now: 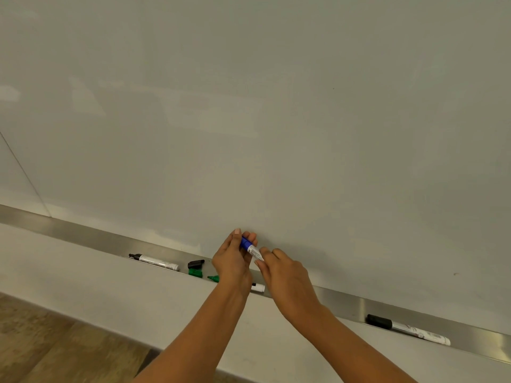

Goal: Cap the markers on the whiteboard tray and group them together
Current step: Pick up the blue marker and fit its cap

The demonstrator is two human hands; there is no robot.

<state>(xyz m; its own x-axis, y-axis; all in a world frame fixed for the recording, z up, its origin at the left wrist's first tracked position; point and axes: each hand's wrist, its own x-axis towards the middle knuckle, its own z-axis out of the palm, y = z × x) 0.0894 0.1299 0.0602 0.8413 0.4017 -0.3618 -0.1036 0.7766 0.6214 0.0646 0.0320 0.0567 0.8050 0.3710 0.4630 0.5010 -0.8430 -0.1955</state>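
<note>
Midway at best: left hand (231, 258) pinching the blue cap (244, 242) onto the blue marker (255, 251), right hand (286, 280) gripping its barrel, above the tray (345, 299). Left to do: uncapped black marker (154, 262), loose black cap (195, 264), green cap (195, 272), green marker (213, 278), then grouping with the far capped marker (407, 329).

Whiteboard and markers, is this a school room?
Maybe a classroom or meeting room. A big whiteboard fills the wall, a metal tray runs under it, and dry-erase markers lie there, like the capped black marker.
</note>
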